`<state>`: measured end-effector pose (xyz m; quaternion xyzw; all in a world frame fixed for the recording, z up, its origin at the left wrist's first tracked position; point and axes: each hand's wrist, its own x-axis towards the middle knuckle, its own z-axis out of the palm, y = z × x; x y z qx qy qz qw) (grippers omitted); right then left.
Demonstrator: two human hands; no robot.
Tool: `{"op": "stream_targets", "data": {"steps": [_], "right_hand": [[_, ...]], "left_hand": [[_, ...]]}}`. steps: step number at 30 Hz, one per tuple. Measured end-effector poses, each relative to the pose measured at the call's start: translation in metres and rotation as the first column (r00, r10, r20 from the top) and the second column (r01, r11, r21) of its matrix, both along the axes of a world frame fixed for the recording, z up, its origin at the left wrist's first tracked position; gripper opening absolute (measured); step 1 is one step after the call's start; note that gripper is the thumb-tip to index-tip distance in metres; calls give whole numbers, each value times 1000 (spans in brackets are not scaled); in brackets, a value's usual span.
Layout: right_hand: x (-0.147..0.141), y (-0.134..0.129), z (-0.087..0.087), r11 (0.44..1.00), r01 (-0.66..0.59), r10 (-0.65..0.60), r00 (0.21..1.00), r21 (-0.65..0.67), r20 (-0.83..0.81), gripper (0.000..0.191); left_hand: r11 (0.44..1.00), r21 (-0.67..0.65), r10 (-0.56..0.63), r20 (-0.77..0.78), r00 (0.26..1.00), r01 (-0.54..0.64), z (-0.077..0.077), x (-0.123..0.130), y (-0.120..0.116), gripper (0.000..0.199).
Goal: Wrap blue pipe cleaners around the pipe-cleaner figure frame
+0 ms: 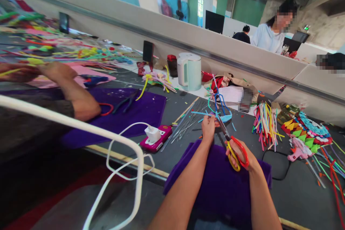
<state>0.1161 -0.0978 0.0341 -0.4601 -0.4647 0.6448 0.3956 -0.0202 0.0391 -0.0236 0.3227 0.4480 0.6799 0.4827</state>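
Observation:
My right hand (244,154) is closed round the handles of a pair of scissors (234,152), one handle red and the other yellow. The blades point up and left, reaching the light-blue pipe cleaners (201,113) by my left hand. With its fingers pinched, my left hand (209,126) grips those light-blue pipe cleaners. Darker blue and green pipe cleaners (221,103) rise in bent loops just behind. Whether the blades have closed on a stem I cannot tell. Beneath my forearms lies a folded purple cloth (218,183).
At left, a co-worker's hands (54,72) hold something yellow above a purple mat (151,111). A pink power strip (156,138) with a white plug and a white cable (138,172) lie between us. A kettle (190,72), a pipe-cleaner bundle (265,124) and a pink glue gun (299,150) stand around.

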Motion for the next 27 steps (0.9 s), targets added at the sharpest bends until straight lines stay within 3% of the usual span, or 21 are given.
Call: {"op": "stream_targets", "data": {"steps": [17, 27], "right_hand": [[-4, 10, -11, 999, 53, -52, 993, 1, -102, 51], [-4, 17, -18, 999, 37, -41, 985, -27, -170, 51]], "left_hand": [[984, 24, -177, 5, 984, 177, 6, 7, -15, 24], [970, 84, -218, -131, 967, 230, 6, 11, -16, 27]]}}
